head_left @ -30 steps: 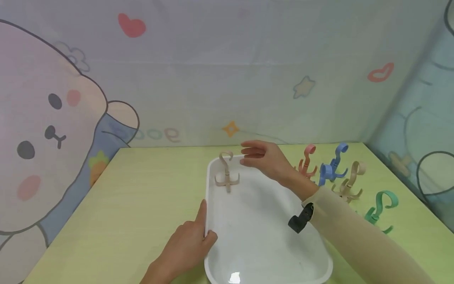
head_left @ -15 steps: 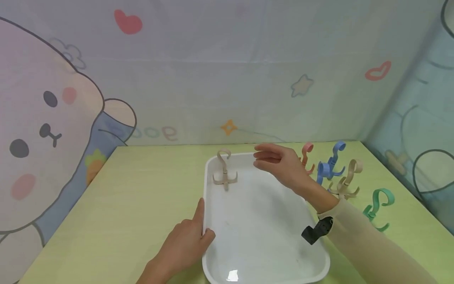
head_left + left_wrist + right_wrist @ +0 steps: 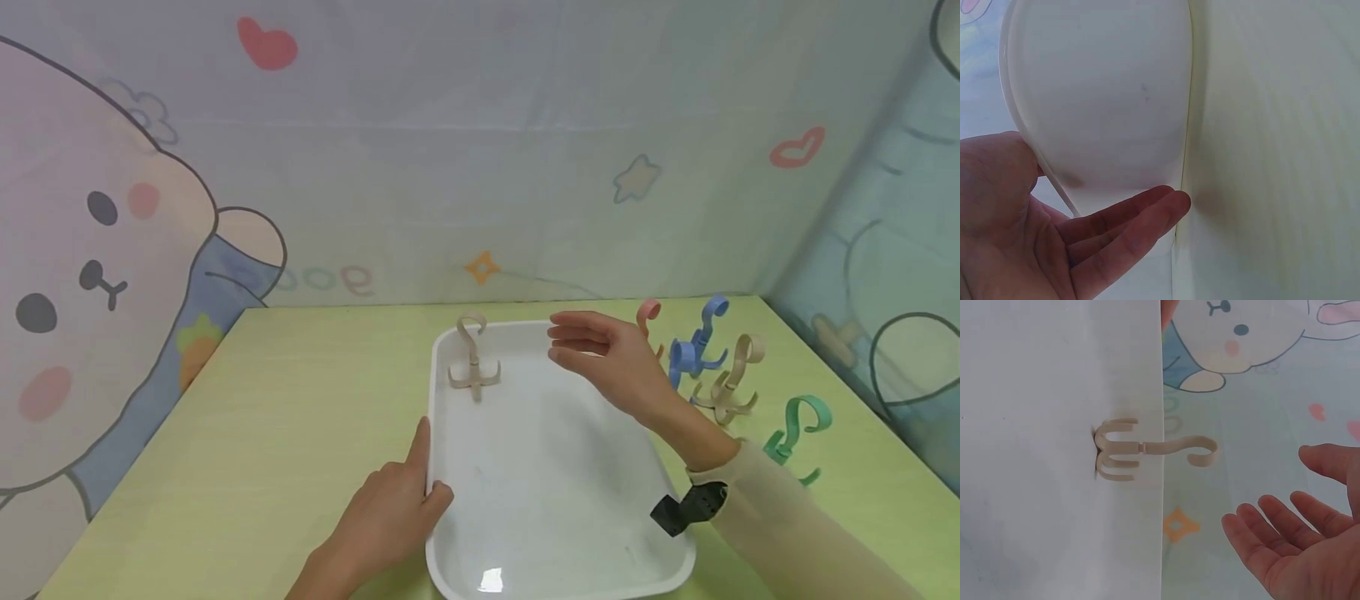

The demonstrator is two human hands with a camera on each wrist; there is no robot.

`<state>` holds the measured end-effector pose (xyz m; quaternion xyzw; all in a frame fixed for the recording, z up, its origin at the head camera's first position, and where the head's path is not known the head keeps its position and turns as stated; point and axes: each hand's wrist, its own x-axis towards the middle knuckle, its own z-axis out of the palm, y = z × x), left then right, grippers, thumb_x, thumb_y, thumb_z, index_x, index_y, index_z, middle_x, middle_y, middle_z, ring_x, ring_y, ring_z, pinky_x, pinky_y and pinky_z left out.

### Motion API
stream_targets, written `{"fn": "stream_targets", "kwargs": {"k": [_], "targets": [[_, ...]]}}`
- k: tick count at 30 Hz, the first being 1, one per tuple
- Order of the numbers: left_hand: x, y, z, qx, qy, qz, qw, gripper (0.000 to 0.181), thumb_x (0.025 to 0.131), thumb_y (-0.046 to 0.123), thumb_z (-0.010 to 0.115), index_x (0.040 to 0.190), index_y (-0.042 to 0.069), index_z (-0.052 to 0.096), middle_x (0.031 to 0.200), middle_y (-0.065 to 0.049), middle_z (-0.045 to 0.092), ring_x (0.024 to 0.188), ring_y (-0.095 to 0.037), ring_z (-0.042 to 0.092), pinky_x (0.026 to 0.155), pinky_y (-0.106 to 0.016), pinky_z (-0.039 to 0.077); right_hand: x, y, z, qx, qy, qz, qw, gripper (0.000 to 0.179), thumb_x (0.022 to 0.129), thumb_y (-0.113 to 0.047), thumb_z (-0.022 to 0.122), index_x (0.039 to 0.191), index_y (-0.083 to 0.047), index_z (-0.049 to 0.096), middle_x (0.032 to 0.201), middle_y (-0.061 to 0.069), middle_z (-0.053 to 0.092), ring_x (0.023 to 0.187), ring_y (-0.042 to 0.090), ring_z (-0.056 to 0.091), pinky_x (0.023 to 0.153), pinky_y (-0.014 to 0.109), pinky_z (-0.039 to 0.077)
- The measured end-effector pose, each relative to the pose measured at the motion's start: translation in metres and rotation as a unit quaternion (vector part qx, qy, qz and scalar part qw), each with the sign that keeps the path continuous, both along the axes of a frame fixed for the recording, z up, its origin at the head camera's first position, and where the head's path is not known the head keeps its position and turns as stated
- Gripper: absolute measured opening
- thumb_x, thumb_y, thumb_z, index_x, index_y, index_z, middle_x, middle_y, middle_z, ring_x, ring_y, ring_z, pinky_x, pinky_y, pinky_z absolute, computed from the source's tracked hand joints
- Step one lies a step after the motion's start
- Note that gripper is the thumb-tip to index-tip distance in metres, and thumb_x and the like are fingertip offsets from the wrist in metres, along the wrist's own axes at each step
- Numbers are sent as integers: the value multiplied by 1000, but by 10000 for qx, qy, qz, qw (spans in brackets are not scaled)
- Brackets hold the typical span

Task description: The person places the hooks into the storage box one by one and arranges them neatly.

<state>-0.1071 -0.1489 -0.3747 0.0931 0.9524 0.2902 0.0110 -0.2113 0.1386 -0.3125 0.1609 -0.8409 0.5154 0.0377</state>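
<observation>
A white rectangular tray (image 3: 540, 467) lies on the table in the head view. My left hand (image 3: 386, 512) holds its left rim, thumb over the edge and fingers along the outer wall; the left wrist view shows those fingers (image 3: 1135, 240) nearly straight. A beige multi-prong hook (image 3: 474, 367) stands upright inside the tray's far left corner, its curl up. My right hand (image 3: 611, 358) hovers over the tray's far right part, fingers parted from the thumb and nothing between them. In the right wrist view this hand (image 3: 1310, 544) is apart from the beige hook (image 3: 1116, 448).
Right of the tray, several similar hooks stand on the yellow-green table (image 3: 322, 375): a red hook (image 3: 648, 317) partly behind my hand, blue hooks (image 3: 697, 354), another beige hook (image 3: 731, 392) and a green hook (image 3: 795, 433). A printed cloth (image 3: 420, 167) hangs behind.
My right hand has moved right, away from the beige hook in the tray. That hook and my left hand keep their places at the tray; the view has shifted slightly.
</observation>
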Motion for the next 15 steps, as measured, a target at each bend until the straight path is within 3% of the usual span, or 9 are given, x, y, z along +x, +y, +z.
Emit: {"fn": "stream_targets", "kwargs": {"k": [7,13,15], "targets": [[0,1,0,-40,-70,7,10000,82,94,19,55,166,-3,22,71,-5,63,65,-15,55,66,-35,47,10,11,4,-12,22,-11,10000,48,99,-23,74,144,-11,64,135,12,73,121,25,73,91,18,56],[0,1,2,-101,-62,37,9999,81,95,20,55,166,-3,23,70,-5,61,65,-17,55,67,-36,47,16,25,8,-96,30,-31,9999,47,99,-21,74,143,-9,64,134,13,73,111,6,74,90,18,56],[1,2,2,-85,-102,54,9999,81,95,19,54,166,-2,23,70,-5,61,65,-16,55,68,-36,47,18,29,9,-59,28,-50,10000,48,99,-22,74,144,-9,64,135,13,72,112,6,74,90,17,56]]}}
